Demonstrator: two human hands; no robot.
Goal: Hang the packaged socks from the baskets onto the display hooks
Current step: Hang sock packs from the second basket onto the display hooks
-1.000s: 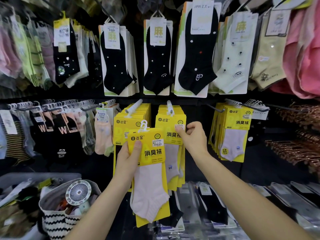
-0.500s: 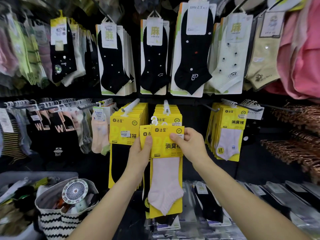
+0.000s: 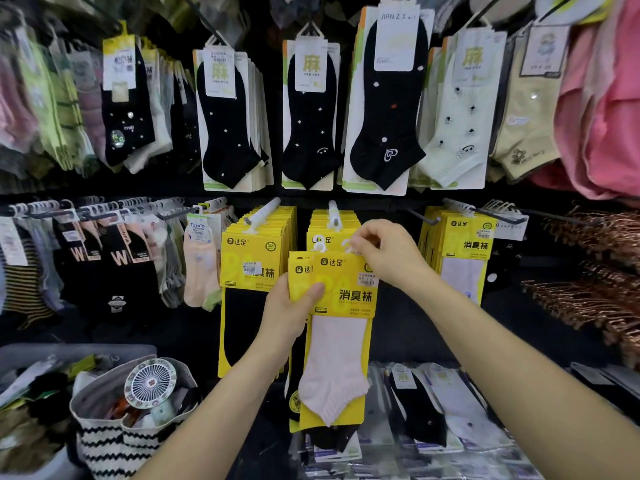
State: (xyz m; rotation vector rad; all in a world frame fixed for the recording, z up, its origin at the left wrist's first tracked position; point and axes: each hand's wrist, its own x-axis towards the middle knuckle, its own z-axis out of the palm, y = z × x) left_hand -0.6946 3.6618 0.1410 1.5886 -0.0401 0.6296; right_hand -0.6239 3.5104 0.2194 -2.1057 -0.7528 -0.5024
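A striped bag (image 3: 104,441) sat low left. The left hand (image 3: 287,313) gripped the yellow sock packs (image 3: 346,296) by their left edge, thumb across the front, just below the middle display hook (image 3: 333,210). The right hand (image 3: 388,254) pinched the front pack's white hanger (image 3: 347,244).

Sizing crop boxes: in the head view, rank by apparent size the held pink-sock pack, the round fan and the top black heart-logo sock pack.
1-2. Heart-logo pack and pink-sock pack: they look alike, and the pink-sock one is nearer the camera, so unranked.
3. Fan: clearly smallest.
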